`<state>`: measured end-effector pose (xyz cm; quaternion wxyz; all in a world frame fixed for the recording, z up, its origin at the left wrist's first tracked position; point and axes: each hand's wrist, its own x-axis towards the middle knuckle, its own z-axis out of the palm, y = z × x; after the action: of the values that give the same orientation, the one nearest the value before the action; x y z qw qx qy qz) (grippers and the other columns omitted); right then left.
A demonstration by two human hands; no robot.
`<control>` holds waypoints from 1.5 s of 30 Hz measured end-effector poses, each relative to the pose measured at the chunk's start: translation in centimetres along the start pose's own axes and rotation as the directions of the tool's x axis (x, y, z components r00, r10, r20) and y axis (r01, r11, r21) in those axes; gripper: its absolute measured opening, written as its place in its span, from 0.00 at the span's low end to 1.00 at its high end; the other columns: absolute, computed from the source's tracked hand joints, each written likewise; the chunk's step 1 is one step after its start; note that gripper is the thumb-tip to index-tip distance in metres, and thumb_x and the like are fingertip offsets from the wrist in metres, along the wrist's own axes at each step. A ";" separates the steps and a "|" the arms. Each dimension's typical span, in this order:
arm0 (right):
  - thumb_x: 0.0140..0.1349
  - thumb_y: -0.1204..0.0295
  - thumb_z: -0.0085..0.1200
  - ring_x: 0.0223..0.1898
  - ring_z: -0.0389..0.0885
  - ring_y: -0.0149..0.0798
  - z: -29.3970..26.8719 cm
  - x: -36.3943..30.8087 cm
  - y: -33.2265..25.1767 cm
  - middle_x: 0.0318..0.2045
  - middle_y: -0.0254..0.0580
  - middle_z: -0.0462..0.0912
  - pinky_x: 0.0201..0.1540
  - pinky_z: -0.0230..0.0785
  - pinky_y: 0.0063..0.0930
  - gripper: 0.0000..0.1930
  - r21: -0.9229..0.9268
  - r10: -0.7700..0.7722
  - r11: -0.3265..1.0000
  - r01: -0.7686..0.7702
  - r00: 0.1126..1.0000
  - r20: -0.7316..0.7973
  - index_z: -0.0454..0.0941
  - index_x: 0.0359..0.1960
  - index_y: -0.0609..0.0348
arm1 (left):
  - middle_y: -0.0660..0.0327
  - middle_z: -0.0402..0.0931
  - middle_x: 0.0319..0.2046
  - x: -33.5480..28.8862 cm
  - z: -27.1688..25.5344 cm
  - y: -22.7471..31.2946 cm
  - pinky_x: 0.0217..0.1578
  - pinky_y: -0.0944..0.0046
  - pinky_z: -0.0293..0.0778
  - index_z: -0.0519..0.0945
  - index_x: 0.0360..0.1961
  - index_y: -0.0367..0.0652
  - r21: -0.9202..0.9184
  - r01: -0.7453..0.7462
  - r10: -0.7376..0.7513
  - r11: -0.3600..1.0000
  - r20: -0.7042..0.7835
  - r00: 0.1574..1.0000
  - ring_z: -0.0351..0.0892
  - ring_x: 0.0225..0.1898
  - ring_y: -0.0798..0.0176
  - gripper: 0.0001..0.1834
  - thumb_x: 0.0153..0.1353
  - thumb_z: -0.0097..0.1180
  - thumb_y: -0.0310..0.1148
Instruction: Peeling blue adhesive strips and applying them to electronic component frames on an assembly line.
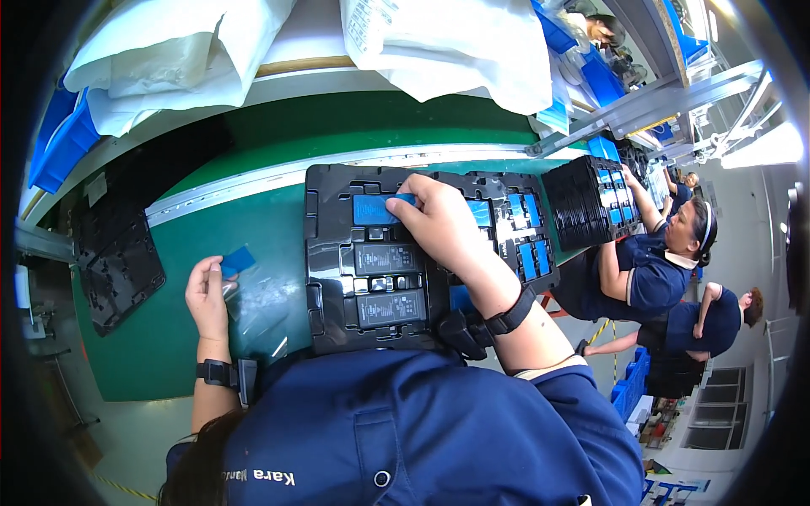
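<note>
In front of me a black moulded plastic tray [325,253] holds flat dark batteries in its pockets. Two bare ones, a battery [384,259] and a lower battery [391,308], lie in its left column. In the pocket above them is a blue film sheet [373,210], lying flat. My right hand [443,221] reaches over the tray, thumb and finger pinched on the right end of this sheet. Left of the tray, my left hand [207,295] pinches a small blue film piece [238,261] above the table. Part of the tray's right side is hidden by my right arm.
Clear plastic film [266,316] lies on the green table [186,329]. Another tray with blue-covered pieces [527,257] adjoins on the right, then a tray stack [578,202] handled by a co-worker [654,270]. Black trays [118,261] stand left; white bags [456,51] overhang the back.
</note>
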<state>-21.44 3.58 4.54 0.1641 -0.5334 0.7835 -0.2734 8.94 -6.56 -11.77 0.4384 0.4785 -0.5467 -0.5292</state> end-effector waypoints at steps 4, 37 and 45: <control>0.55 0.67 0.55 0.27 0.76 0.50 0.6 -0.2 0.0 0.23 0.53 0.77 0.31 0.68 0.37 0.12 -0.156 -0.132 0.980 0.120 0.989 -0.069 0.74 0.30 0.65 | 0.63 0.75 0.27 0.1 -0.1 -0.4 0.28 0.74 0.74 0.76 0.40 0.36 0.015 -0.025 0.025 1.000 0.000 1.000 0.77 0.27 0.71 0.09 0.64 0.47 0.31; 0.44 0.65 0.63 0.43 0.71 0.46 -3.6 -5.7 -5.2 0.37 0.46 0.72 0.44 0.64 0.39 0.28 0.021 -0.667 0.741 0.671 0.740 -0.086 0.68 0.46 0.63 | 0.60 0.72 0.39 -3.6 5.8 17.5 0.46 0.68 0.65 0.72 0.44 0.32 -0.073 -0.169 0.182 0.983 0.534 0.826 0.70 0.44 0.68 0.15 0.54 0.54 0.24; 0.62 0.68 0.47 0.24 0.78 0.45 -2.4 -6.6 -3.7 0.20 0.44 0.77 0.28 0.70 0.32 0.10 0.491 -0.479 0.752 0.441 0.876 -0.054 0.71 0.34 0.65 | 0.58 0.75 0.25 -5.0 7.1 16.6 0.26 0.70 0.71 0.67 0.50 0.34 -0.087 -0.120 0.147 0.989 0.653 0.743 0.76 0.24 0.66 0.28 0.55 0.61 0.39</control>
<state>-17.54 9.24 8.42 0.2504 -0.6601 0.5263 -0.4739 1.71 -0.83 4.57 0.2642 0.2129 -0.6883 -0.6412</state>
